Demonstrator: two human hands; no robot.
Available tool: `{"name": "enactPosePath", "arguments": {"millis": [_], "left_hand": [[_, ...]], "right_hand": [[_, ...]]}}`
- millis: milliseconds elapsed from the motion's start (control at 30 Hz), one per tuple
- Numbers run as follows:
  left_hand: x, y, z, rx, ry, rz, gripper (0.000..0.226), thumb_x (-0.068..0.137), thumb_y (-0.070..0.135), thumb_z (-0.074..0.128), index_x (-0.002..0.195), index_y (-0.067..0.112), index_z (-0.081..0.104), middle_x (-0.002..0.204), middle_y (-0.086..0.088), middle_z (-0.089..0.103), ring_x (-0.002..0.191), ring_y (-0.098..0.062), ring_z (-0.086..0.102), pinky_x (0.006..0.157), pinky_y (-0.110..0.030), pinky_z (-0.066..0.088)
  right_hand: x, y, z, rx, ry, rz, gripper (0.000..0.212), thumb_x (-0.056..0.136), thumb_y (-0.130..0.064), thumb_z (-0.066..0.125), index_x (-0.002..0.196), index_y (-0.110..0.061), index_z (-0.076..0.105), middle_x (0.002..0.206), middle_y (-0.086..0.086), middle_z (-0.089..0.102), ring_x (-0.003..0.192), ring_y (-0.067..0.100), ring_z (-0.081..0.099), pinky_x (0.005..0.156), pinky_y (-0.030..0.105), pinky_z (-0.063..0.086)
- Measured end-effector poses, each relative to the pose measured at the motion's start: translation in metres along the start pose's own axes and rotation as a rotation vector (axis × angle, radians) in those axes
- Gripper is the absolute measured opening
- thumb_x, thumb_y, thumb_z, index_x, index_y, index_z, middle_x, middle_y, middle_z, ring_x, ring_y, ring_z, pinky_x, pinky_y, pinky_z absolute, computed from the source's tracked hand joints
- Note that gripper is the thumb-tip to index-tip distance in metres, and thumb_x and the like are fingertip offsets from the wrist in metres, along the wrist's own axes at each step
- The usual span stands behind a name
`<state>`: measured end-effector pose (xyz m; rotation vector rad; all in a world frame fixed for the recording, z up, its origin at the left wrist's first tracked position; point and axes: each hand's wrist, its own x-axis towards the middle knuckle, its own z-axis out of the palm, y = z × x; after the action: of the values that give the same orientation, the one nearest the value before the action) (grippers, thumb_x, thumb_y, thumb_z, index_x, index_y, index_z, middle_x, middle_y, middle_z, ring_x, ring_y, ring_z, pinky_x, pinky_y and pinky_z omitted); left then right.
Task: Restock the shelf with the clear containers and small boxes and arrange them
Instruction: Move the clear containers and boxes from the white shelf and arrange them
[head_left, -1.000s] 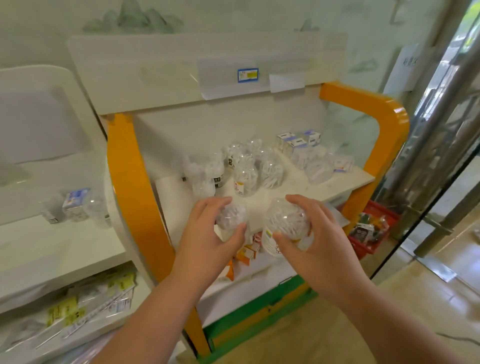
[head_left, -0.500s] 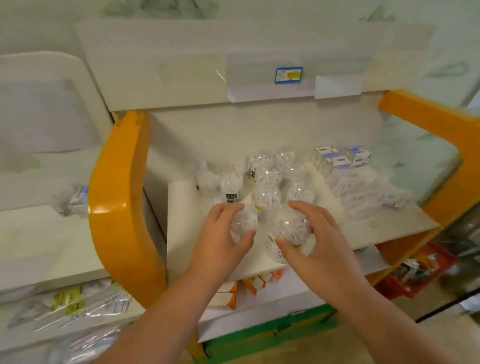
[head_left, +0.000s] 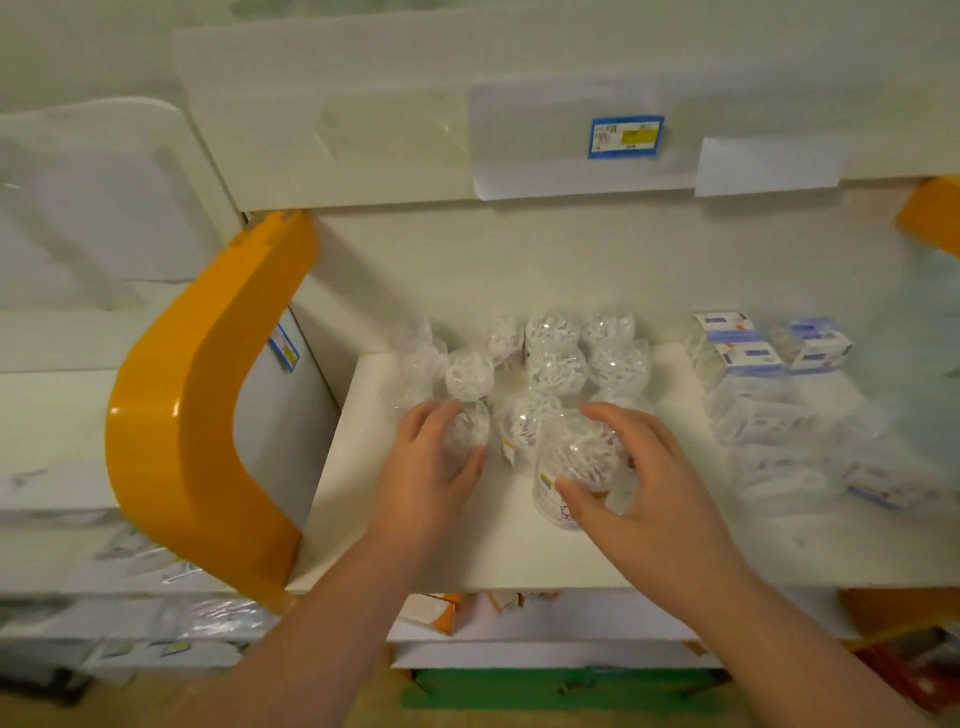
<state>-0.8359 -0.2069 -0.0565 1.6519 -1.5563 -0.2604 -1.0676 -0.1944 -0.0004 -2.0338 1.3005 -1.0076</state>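
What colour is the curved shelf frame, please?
Orange, clearest in the head view: shelf frame.

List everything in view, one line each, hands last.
Clear containers: about a dozen, clear with white contents, clustered mid-shelf.
Small boxes: about four, white and blue, back right of shelf.
Clear packs: several, blurred, right of shelf.
Shelf: one, white.
Frame: orange, left side.
Price tag: one, blue and yellow, on the upper shelf edge.
Left hand: grips a small container.
Right hand: grips a larger container.

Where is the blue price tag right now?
In the head view, the blue price tag sits on the upper shelf's front edge, above the clear containers.
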Motion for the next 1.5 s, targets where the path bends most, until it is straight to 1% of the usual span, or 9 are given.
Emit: {"name": "enactPosePath", "arguments": {"millis": [133, 200, 367, 533, 667, 833, 1133, 1333, 1500], "left_hand": [[-0.002, 0.01, 0.005, 0.077, 0.041, -0.021, 0.05, 0.082, 0.022, 0.076, 0.129, 0.022, 0.058, 0.13, 0.006, 0.049, 0.12, -0.012, 0.052, 0.103, -0.025, 0.041], [-0.005, 0.014, 0.005, 0.111, 0.047, -0.024, 0.053, 0.082, 0.022, 0.076, 0.132, 0.023, 0.057, 0.135, 0.003, 0.048, 0.123, -0.015, 0.051, 0.105, -0.027, 0.04], [-0.011, 0.025, -0.003, 0.214, 0.095, -0.045, 0.058, 0.081, 0.026, 0.078, 0.134, 0.023, 0.056, 0.143, -0.003, 0.047, 0.131, -0.019, 0.045, 0.108, -0.025, 0.033], [-0.022, 0.051, -0.003, 0.244, 0.141, 0.007, 0.055, 0.079, 0.021, 0.078, 0.131, 0.024, 0.058, 0.138, 0.002, 0.05, 0.129, -0.015, 0.046, 0.102, -0.003, 0.021], [-0.027, 0.067, 0.007, 0.216, 0.126, 0.029, 0.054, 0.08, 0.021, 0.077, 0.13, 0.029, 0.058, 0.137, 0.006, 0.049, 0.128, -0.012, 0.047, 0.101, -0.005, 0.026], [-0.028, 0.081, 0.016, 0.205, 0.118, 0.039, 0.051, 0.08, 0.021, 0.076, 0.129, 0.024, 0.06, 0.136, 0.006, 0.049, 0.128, -0.011, 0.047, 0.104, -0.006, 0.027], [-0.038, 0.095, 0.006, 0.224, 0.156, -0.011, 0.052, 0.082, 0.023, 0.074, 0.131, 0.029, 0.057, 0.137, 0.007, 0.049, 0.129, -0.007, 0.045, 0.103, -0.008, 0.028], [-0.047, 0.102, -0.007, 0.216, 0.212, -0.061, 0.052, 0.083, 0.024, 0.073, 0.132, 0.026, 0.057, 0.137, 0.011, 0.047, 0.129, -0.004, 0.043, 0.103, -0.011, 0.029], [-0.059, 0.109, -0.034, 0.265, 0.276, -0.119, 0.053, 0.085, 0.028, 0.072, 0.134, 0.03, 0.054, 0.138, 0.016, 0.045, 0.125, 0.0, 0.042, 0.098, -0.018, 0.036]], "right_hand": [[0.006, 0.013, -0.01, 0.033, -0.024, -0.053, 0.061, 0.077, -0.032, 0.077, 0.127, -0.047, 0.046, 0.124, -0.031, 0.044, 0.119, -0.007, 0.046, 0.096, 0.01, 0.037], [0.009, 0.018, -0.018, 0.046, -0.04, -0.067, 0.06, 0.077, -0.034, 0.076, 0.128, -0.046, 0.046, 0.125, -0.029, 0.045, 0.12, -0.006, 0.047, 0.097, 0.015, 0.039], [0.011, 0.027, -0.034, 0.063, -0.077, -0.126, 0.061, 0.078, -0.031, 0.077, 0.128, -0.047, 0.046, 0.125, -0.029, 0.046, 0.119, -0.007, 0.047, 0.097, 0.009, 0.036], [0.006, 0.042, -0.047, 0.063, -0.101, -0.146, 0.061, 0.079, -0.036, 0.075, 0.131, -0.045, 0.045, 0.129, -0.027, 0.045, 0.122, -0.004, 0.045, 0.099, 0.01, 0.036], [-0.002, 0.059, -0.055, 0.02, -0.124, -0.125, 0.066, 0.08, -0.04, 0.073, 0.135, -0.049, 0.039, 0.132, -0.032, 0.039, 0.123, -0.008, 0.041, 0.1, 0.009, 0.034], [-0.002, 0.073, -0.049, -0.054, -0.152, -0.124, 0.068, 0.079, -0.043, 0.074, 0.135, -0.049, 0.036, 0.134, -0.029, 0.037, 0.126, -0.003, 0.041, 0.102, 0.019, 0.038], [-0.002, 0.078, -0.04, -0.155, -0.213, -0.168, 0.074, 0.078, -0.045, 0.074, 0.14, -0.04, 0.034, 0.139, -0.022, 0.033, 0.126, 0.004, 0.04, 0.1, 0.017, 0.035], [0.008, 0.064, -0.058, -0.159, -0.155, -0.211, 0.072, 0.075, -0.048, 0.073, 0.137, -0.034, 0.04, 0.134, -0.019, 0.038, 0.125, 0.006, 0.04, 0.1, 0.013, 0.027], [0.026, 0.035, -0.059, -0.072, -0.111, -0.315, 0.065, 0.077, -0.038, 0.076, 0.134, -0.03, 0.046, 0.132, -0.013, 0.045, 0.125, 0.008, 0.045, 0.103, 0.014, 0.03]]}}
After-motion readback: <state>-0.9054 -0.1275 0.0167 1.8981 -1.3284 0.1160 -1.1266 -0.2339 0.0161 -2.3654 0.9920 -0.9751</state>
